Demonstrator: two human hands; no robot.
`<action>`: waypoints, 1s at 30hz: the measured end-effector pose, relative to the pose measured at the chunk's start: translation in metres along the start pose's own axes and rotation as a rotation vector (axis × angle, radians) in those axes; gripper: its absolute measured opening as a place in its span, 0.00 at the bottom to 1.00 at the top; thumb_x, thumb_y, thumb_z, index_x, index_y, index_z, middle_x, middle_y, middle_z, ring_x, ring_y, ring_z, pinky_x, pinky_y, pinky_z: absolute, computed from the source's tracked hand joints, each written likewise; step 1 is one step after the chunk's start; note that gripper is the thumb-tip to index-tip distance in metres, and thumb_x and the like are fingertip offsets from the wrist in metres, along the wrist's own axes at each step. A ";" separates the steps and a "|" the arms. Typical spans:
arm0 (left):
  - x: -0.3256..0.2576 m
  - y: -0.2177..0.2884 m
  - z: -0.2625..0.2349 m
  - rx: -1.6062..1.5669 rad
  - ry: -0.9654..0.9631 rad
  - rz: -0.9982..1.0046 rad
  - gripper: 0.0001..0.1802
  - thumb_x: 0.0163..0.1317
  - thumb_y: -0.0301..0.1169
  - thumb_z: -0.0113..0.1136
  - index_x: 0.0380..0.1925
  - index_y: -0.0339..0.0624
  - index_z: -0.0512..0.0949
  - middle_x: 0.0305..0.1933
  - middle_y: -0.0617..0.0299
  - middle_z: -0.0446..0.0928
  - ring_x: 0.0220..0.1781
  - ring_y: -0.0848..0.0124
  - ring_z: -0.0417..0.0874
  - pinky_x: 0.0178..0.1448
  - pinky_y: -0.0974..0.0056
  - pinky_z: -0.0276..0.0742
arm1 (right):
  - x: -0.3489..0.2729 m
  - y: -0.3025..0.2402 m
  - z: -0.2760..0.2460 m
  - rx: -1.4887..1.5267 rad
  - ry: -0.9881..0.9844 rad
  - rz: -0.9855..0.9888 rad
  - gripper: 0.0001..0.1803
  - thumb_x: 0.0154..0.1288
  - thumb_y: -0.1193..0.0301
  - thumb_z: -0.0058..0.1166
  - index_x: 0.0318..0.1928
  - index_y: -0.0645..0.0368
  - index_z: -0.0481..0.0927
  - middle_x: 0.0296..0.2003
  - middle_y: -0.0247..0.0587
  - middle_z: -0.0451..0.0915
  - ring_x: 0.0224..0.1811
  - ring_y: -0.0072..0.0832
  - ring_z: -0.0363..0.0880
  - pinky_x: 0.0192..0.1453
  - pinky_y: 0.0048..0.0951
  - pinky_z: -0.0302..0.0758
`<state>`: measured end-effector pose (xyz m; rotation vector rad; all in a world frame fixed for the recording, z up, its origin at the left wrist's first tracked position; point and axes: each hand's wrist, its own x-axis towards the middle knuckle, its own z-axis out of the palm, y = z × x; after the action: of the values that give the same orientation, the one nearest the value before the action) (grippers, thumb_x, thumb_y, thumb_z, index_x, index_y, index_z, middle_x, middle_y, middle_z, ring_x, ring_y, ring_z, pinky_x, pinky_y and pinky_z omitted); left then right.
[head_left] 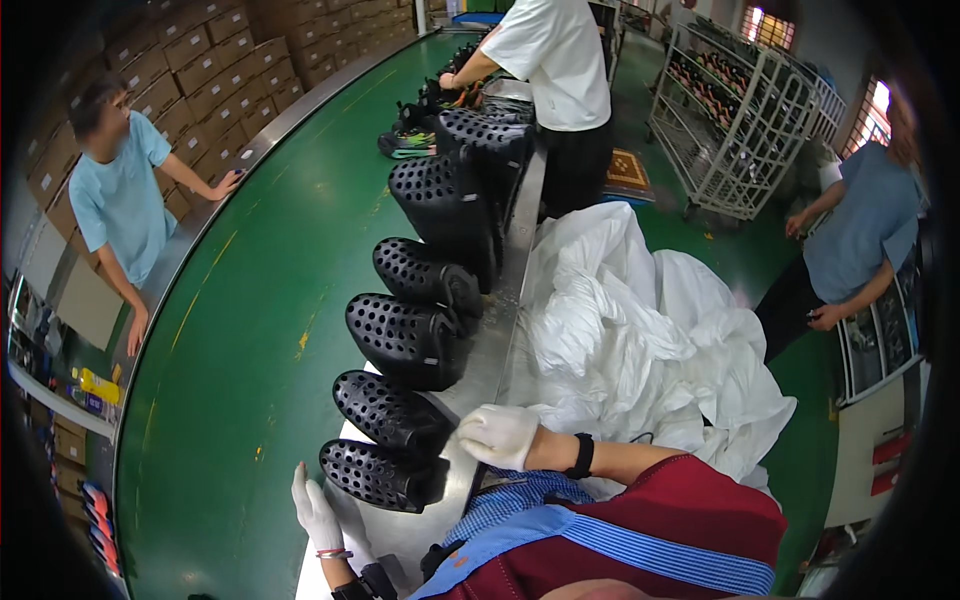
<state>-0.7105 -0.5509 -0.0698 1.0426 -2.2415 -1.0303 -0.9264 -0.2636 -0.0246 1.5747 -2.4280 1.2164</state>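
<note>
Black perforated clogs stand in a row along the metal edge beside a green belt. My left hand (318, 515), in a white glove, is open with its fingers stretched out, just left of the nearest clog (370, 473). It holds nothing. Also gloved in white, my right hand (498, 437) is closed at the heel end of the second clog (388, 408). What its curled fingers hold, if anything, is hidden. Further along sit another clog (395, 338), a smaller-looking one (415, 265) and a stack of clogs (440, 200).
White plastic sheeting (640, 310) is heaped right of the metal edge (520, 240). Across the green belt (250, 320) a person in light blue (125, 180) leans on the rim. One in white (565, 65) handles shoes ahead; another (860, 220) stands right, near a shoe rack (725, 130).
</note>
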 end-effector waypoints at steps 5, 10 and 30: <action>-0.011 -0.024 0.000 0.281 -0.060 0.044 0.25 0.70 0.34 0.44 0.60 0.30 0.73 0.62 0.41 0.74 0.65 0.48 0.72 0.71 0.52 0.64 | -0.007 0.041 0.047 -0.045 -0.202 0.074 0.12 0.64 0.65 0.51 0.31 0.58 0.82 0.33 0.47 0.81 0.39 0.46 0.81 0.42 0.43 0.78; -0.009 -0.015 0.004 0.338 -0.062 0.096 0.23 0.69 0.34 0.48 0.59 0.33 0.74 0.61 0.43 0.75 0.65 0.50 0.71 0.71 0.52 0.63 | 0.004 0.036 0.057 -0.031 -0.216 0.048 0.13 0.62 0.64 0.53 0.28 0.60 0.82 0.29 0.50 0.80 0.35 0.50 0.79 0.39 0.46 0.76; -0.016 -0.016 0.011 0.529 0.054 0.092 0.20 0.68 0.35 0.48 0.51 0.33 0.80 0.59 0.42 0.76 0.64 0.48 0.72 0.71 0.51 0.64 | 0.001 0.038 0.079 -0.208 0.047 -0.034 0.12 0.56 0.65 0.56 0.20 0.55 0.80 0.22 0.43 0.77 0.26 0.42 0.79 0.30 0.41 0.76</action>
<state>-0.7009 -0.5399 -0.0908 1.1362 -2.5530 -0.3640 -0.9262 -0.3047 -0.1027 1.5049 -2.3971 0.9482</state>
